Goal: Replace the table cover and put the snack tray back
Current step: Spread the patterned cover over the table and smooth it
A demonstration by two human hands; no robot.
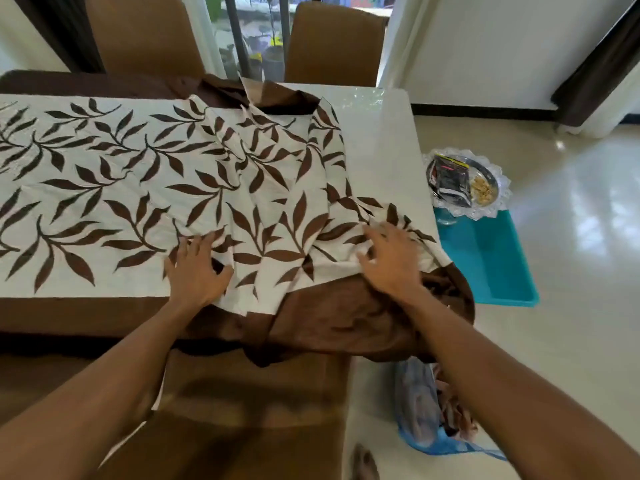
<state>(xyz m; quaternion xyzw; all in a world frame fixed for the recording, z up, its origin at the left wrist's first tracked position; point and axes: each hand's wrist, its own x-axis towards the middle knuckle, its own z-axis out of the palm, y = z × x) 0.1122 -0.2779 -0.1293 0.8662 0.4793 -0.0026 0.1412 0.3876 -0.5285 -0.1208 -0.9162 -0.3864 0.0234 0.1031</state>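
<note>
A cream table cover (114,188) with brown leaves and a brown border lies over the table. Its left part is flat; its right part is bunched in folds, leaving the white table top (377,150) bare at the right end. My left hand (195,268) presses flat on the cover near the front edge, fingers spread. My right hand (391,258) rests on the bunched cloth at the front right corner, fingers curled into the fabric. The silver snack tray (465,183), with a lace rim, dark packets and nuts, sits on a turquoise bin (498,265) on the floor to the right.
Two brown chairs (332,43) stand at the far side, and a brown chair (249,410) is in front of me. A blue basket with cloth (436,427) sits on the floor at my right. Glossy floor spreads to the right.
</note>
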